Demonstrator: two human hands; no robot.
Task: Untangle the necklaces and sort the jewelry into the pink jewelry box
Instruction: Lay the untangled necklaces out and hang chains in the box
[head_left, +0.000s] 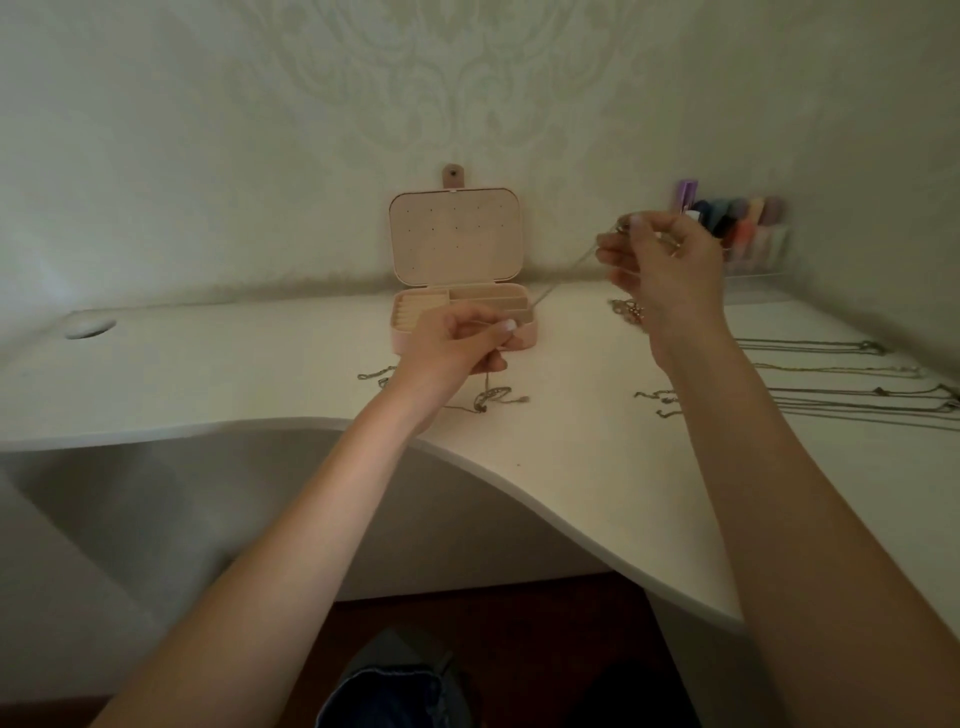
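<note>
The pink jewelry box (456, 244) stands open at the back of the white desk (571, 467), lid upright against the wall. A thin silver necklace chain (561, 280) stretches in the air between my hands. My left hand (462, 345) pinches its lower end in front of the box. My right hand (660, 260) pinches the upper end, raised to the right of the box. A tangle of chains (488, 400) lies below my left hand. Small gold pieces (631, 310) lie under my right hand.
Several untangled chains (831, 382) lie stretched out in rows on the right of the desk. A clear organizer with coloured items (743, 228) stands at the back right corner. A round cable hole (89, 328) is at the far left. The desk's front edge curves inward.
</note>
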